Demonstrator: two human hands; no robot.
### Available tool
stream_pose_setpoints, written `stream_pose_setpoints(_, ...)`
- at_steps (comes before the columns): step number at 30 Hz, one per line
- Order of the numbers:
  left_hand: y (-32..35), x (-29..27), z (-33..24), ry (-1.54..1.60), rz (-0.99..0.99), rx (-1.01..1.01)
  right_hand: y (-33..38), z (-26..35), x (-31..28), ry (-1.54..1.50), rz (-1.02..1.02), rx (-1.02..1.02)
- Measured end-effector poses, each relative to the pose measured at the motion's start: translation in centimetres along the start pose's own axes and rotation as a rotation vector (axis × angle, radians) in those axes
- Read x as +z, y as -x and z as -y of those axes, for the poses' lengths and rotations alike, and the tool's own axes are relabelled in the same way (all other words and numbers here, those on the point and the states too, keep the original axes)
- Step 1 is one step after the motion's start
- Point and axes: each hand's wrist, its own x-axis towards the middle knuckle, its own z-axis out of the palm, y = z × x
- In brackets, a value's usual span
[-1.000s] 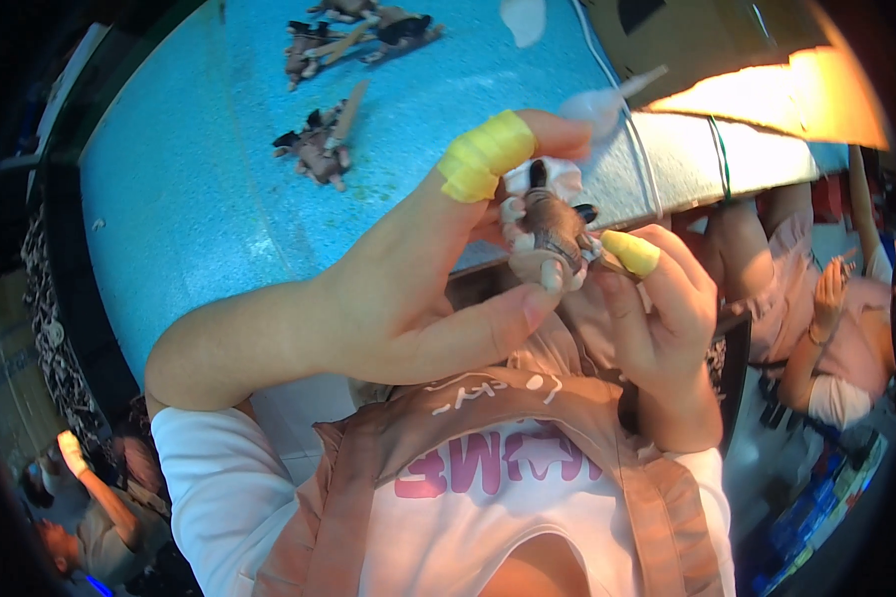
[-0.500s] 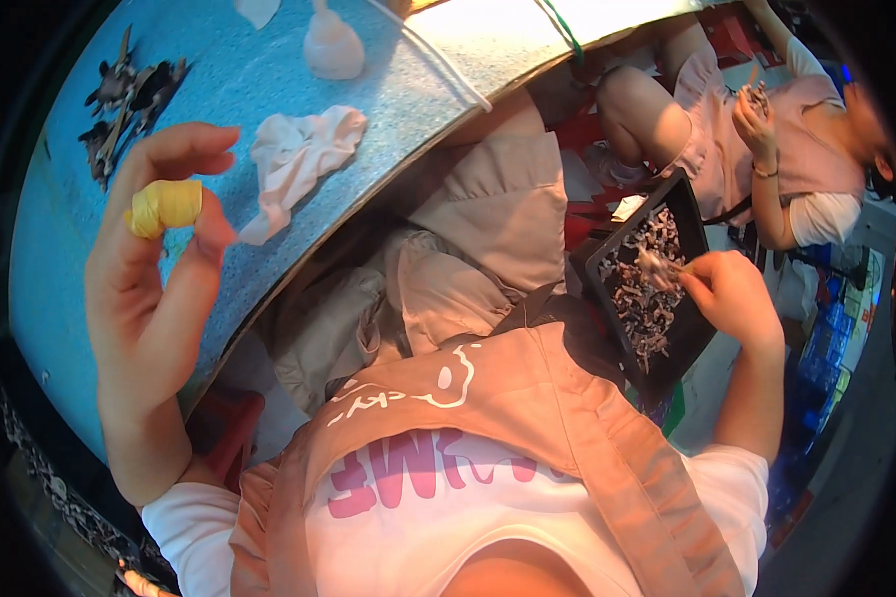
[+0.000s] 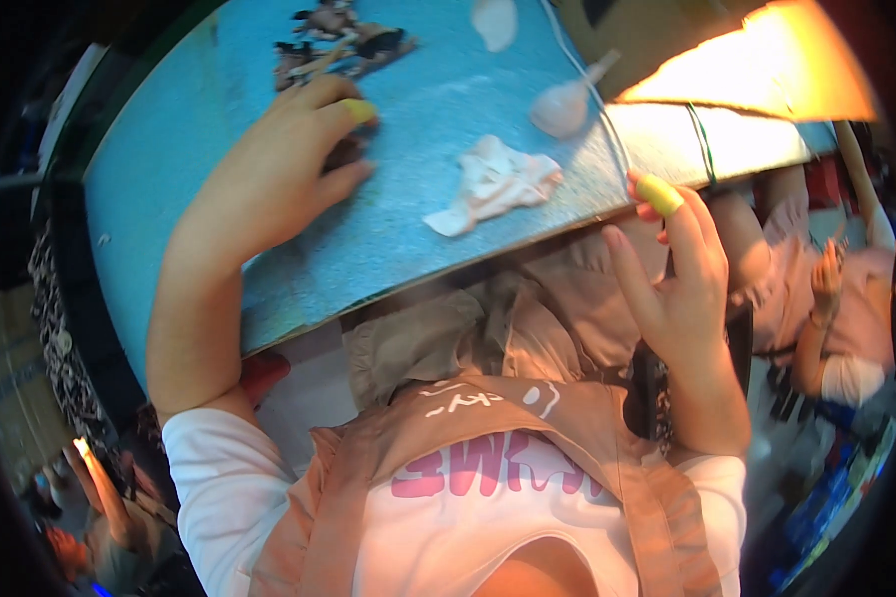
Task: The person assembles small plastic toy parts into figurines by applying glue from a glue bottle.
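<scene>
My left hand (image 3: 279,169) is over the blue tabletop (image 3: 269,289), just beside a small heap of dark, twisted pieces (image 3: 353,45). Its thumb stands apart from the bent fingers, one wrapped in yellow tape; some fingertips are hidden. At the table's near edge, my right hand (image 3: 687,274) is raised with thumb and fingers spread and nothing between them. Yellow tape (image 3: 659,195) wraps one of its fingers too. Between the hands lies a crumpled whitish cloth or glove (image 3: 498,184). Beyond it sits a pale, bulb-shaped thing (image 3: 564,107) with a narrow spout.
A white cable (image 3: 597,95) crosses the far right of the table near a brightly lit board (image 3: 757,70) and a green band (image 3: 702,144). Another person (image 3: 856,308) sits at the right. Dark trays with small pieces (image 3: 65,343) stand at the left.
My right hand has left the dark tray at the right and come up to the table edge, without the pale clump it held. My left hand has moved to the dark heap. The view has shifted.
</scene>
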Motion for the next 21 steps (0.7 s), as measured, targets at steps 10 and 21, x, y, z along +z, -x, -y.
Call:
stream_pose_setpoints(10,-2.2,1.8,-4.5,1.633,-0.003,-0.326,-5.1,-2.0,7.3,-0.501,-0.047,0.188)
stream_pose_setpoints(21,-1.8,3.7,-5.5,1.707,0.164,-0.241,-0.4,2.0,2.5,-1.009,-0.241,0.445)
